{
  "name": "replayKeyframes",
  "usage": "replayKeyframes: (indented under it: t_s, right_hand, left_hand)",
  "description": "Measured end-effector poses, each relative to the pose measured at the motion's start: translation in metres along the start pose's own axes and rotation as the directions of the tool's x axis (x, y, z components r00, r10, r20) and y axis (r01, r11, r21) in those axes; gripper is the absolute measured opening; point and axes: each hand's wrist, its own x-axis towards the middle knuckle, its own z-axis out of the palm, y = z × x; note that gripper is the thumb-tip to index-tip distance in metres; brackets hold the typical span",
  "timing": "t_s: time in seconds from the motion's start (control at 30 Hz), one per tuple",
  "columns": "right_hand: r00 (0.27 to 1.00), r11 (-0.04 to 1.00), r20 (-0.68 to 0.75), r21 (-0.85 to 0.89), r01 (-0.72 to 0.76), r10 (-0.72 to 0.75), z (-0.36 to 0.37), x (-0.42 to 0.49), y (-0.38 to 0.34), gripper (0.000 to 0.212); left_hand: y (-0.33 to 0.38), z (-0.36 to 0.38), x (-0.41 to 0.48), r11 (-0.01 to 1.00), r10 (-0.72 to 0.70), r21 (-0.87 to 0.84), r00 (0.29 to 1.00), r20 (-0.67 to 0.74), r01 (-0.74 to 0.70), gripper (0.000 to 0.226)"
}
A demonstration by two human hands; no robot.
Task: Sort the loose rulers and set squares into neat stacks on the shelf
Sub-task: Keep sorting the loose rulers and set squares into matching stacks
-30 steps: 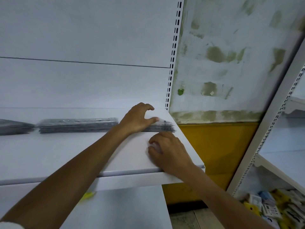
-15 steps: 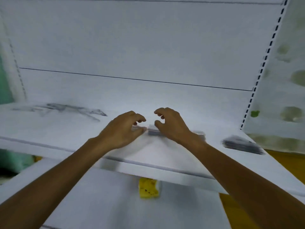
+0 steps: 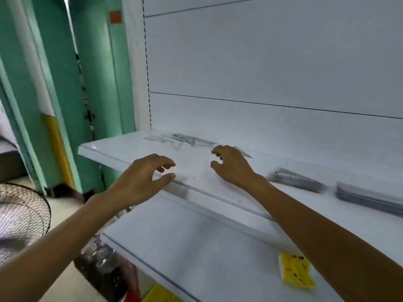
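Note:
A loose scatter of clear rulers and set squares [image 3: 185, 140] lies at the back left of the white shelf [image 3: 122, 149]. Right of it lie a small stack of set squares [image 3: 294, 178] and a stack of rulers [image 3: 368, 197]. My left hand [image 3: 146, 177] hovers over the shelf's front edge, fingers apart and curled, holding nothing. My right hand [image 3: 231, 164] is over the shelf just right of the loose scatter, its fingers spread and empty, hiding the scatter's right end. The picture is blurred by motion.
A lower white shelf [image 3: 196, 247] carries a yellow packet [image 3: 296, 273]. Green door frames [image 3: 91, 83] stand to the left, with a floor fan [image 3: 21, 219] at the lower left. The shelf's white back panel [image 3: 261, 73] rises behind.
My view and both hands have swung left along the shelf, from the right-end stack past the middle stack toward the loose scatter. Both hands have let go of the stacks.

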Motion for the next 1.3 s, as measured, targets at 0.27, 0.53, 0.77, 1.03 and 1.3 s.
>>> replayKeyframes:
  t_s: [0.27, 0.53, 0.77, 1.03, 1.3]
  right_hand:
    - [0.996, 0.997, 0.045, -0.025, -0.076, 0.078, 0.028, 0.073, 0.03, 0.032]
    - [0.985, 0.986, 0.107, -0.116, -0.121, 0.133, 0.058, 0.165, 0.066, 0.028]
    - [0.974, 0.965, 0.1, -0.187, -0.184, 0.205, 0.098, 0.206, 0.081, 0.029]
    - [0.966, 0.945, 0.06, -0.231, -0.231, 0.251, 0.115, 0.224, 0.085, 0.026]
    - [0.991, 0.93, 0.002, -0.346, -0.126, 0.135, 0.117, 0.217, 0.067, 0.03]
  left_hand:
    - [-0.078, 0.032, 0.061, 0.996, -0.045, -0.069, 0.998, 0.039, 0.048, 0.021]
    - [-0.152, 0.058, 0.133, 0.999, -0.048, 0.022, 0.994, 0.102, 0.046, 0.019]
    - [-0.188, 0.075, 0.183, 0.998, 0.041, 0.045, 0.965, 0.258, -0.054, 0.045]
    - [-0.207, 0.086, 0.219, 0.981, 0.196, -0.071, 0.921, 0.337, -0.182, 0.036]
    - [-0.193, 0.084, 0.205, 0.904, 0.41, -0.26, 0.86, 0.305, -0.339, 0.027]
